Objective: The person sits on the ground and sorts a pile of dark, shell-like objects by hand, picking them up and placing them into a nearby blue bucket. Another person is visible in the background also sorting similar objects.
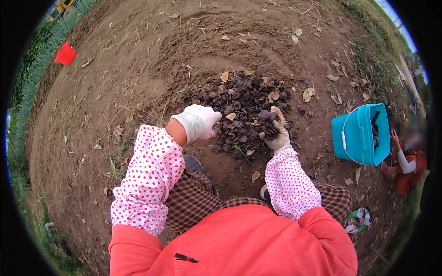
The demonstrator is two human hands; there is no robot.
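Note:
A heap of dark, shrivelled husks [244,99], like rotted nut hulls, lies on the soil in front of me. At its right edge my right hand [280,139], in a dirt-stained white glove, grips a few dark husks [266,117], thumb uppermost. A small pale round nut [262,135] shows beside those fingers. My left hand [202,122], also gloved in white, is at the heap's left edge with its fingers curled in. Whatever it may hold is hidden. Both forearms wear white sleeves with pink dots.
A turquoise bucket [352,133] with dark contents stands to the right, its handle hanging down. Beyond it a person [407,161] crouches. A red bucket [65,54] sits far left. A crumpled bag [358,220] lies near my right knee. Dry leaves [308,94] dot the soil.

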